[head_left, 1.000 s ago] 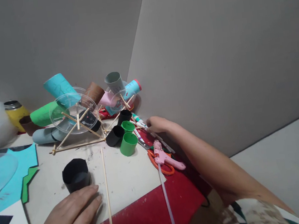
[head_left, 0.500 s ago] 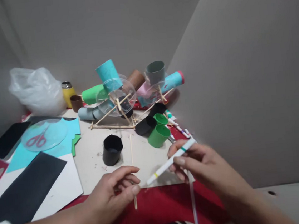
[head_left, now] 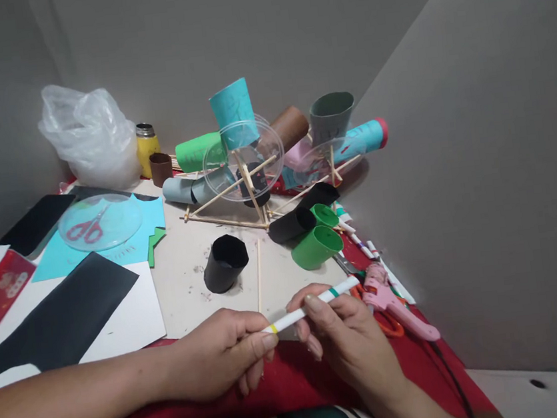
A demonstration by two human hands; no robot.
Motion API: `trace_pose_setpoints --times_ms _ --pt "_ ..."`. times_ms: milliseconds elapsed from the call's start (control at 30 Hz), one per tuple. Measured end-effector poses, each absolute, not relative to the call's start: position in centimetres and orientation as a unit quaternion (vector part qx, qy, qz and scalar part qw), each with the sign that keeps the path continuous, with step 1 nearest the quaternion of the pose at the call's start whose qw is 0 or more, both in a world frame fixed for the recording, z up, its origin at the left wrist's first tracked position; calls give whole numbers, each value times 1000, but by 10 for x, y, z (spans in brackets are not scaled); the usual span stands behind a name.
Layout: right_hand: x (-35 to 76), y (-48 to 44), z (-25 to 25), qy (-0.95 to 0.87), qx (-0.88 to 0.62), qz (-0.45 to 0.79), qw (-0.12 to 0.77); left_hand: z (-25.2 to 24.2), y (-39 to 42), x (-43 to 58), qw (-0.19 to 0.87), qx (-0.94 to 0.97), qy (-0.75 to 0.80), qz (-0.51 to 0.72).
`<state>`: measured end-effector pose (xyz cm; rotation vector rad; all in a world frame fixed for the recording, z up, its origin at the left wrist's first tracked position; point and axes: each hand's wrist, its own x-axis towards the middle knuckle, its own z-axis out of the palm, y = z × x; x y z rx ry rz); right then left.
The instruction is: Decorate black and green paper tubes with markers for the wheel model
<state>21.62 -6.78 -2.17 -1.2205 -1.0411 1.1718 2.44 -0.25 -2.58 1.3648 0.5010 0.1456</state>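
Note:
A white marker (head_left: 293,316) with a green band and a yellow band slants between my hands, above the table's near side. My left hand (head_left: 234,351) pinches its yellow-banded end between thumb and fingers. Around the middle, toward the green band, my right hand (head_left: 346,335) grips it with thumb and fingertips. Just beyond the left hand lies a thin wooden stick (head_left: 260,275), its near part hidden behind that hand. A black paper cup-like tube (head_left: 225,263) stands upright beside the stick.
Behind sits a stick frame (head_left: 224,223) with a clear plastic disc (head_left: 273,159) and coloured tubes. Green tubes (head_left: 317,246) lie right of centre. A pink glue gun (head_left: 394,303) rests at right. Scissors (head_left: 90,227) and black sheets (head_left: 64,314) are left, a plastic bag (head_left: 92,136) behind.
My left hand has closed on the marker's yellow-banded end; before, it was apart from it. The view has shifted, bringing the glue gun into sight.

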Motion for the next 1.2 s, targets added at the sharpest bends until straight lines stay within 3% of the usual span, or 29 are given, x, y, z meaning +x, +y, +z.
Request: trace_pose_setpoints --times_ms 433,567,633,867,1000,1200 --pt "212 -69 -18 -348 -498 482 631 -26 10 25 849 511 135 16" --pt "235 -63 -8 -245 -474 364 763 -31 4 18 868 479 127 -38" --pt "241 -62 -6 -241 -481 366 759 -34 1 19 861 485 150 -34" --pt "237 -61 -13 -281 -496 376 731 -39 6 25 700 648 290 75" --pt "239 -60 -15 -259 -508 386 725 -48 10 25 549 761 314 147" --pt "239 -62 -18 -272 -517 406 703 -56 6 19 439 817 282 246"
